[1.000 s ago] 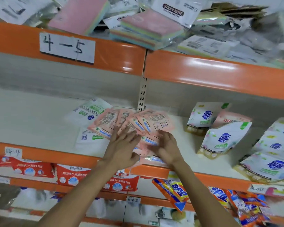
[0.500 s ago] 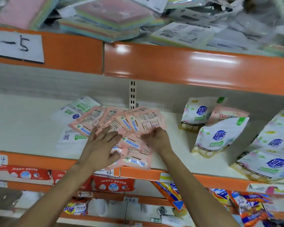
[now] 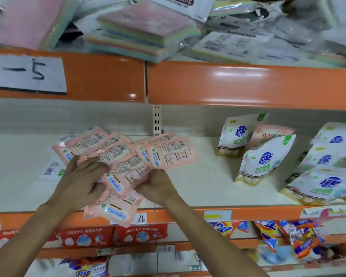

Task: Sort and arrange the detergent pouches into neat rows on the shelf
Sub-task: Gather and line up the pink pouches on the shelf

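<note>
As left hand (image 3: 82, 182) presses pink pouches (image 3: 168, 154) — fanned — right hand (image 3: 158, 185) grips them.

Counts:
- Flat pink foil detergent pouches (image 3: 168, 154): at least 7 in the fan. They overlap, so I can't give an exact number.
- White stand-up pouches with blue logo (image 3: 266, 162): 5.
- Pink stand-up pouch (image 3: 272, 134): 1.
- Flat white pouch (image 3: 51, 170), part-covered by the fan: 1 visible.
- Red packs (image 3: 86, 235) on the shelf below: 2 whole, 1 cut off at left.
- Orange bags (image 3: 304, 240): too blurred to count.
- Pastel sticky-note pads (image 3: 146, 31) up top: jumbled, no count.
</note>
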A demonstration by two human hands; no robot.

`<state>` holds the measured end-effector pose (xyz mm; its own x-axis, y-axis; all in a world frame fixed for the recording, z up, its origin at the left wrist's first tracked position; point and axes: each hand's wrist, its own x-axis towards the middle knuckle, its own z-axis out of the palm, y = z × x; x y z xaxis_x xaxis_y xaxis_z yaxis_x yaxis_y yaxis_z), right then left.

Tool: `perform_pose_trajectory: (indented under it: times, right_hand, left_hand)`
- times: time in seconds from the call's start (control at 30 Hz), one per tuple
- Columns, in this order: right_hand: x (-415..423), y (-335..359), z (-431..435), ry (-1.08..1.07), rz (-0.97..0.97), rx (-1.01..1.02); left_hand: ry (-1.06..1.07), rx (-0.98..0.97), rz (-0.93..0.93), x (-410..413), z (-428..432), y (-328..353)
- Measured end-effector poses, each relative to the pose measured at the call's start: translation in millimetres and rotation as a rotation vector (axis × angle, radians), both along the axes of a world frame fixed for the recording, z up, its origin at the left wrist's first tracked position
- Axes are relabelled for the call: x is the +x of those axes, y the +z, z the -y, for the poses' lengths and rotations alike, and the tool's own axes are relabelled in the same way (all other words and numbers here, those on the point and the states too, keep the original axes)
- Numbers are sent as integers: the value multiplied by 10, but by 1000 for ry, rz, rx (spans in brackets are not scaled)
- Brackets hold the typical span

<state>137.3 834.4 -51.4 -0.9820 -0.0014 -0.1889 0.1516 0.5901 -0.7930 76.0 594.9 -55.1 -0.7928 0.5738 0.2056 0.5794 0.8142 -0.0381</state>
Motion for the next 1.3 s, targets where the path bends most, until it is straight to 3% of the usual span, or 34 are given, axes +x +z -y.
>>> perform_pose_trajectory:
  times: [0.3,0.47,0.63,0.7,1.0,1.2,1.3]
  right_hand:
    - [-122,184,137,103,40,141]
    - [-471,293,-500,8,-199,599]
    - [-619,113,-831,214,20,989]
    - [-586,48,-835,194,34,971]
    - [-203,-68,-1003,149,-245,931]
    - [157,-229,-1098,-61,-385,734]
    - [270,-251,-1128,-190,-430,571]
  left_hand:
    - [19,83,86,-249,375,93]
    - [78,139,125,-193,236,187]
    - [118,177,70,-121,-17,277]
    - [76,192,54,-147,-86,269]
    - [-113,318,163,-151,-949,344]
    - [86,538,688,-37,-1727,347]
    - [276,934,955,-2,-2045,409]
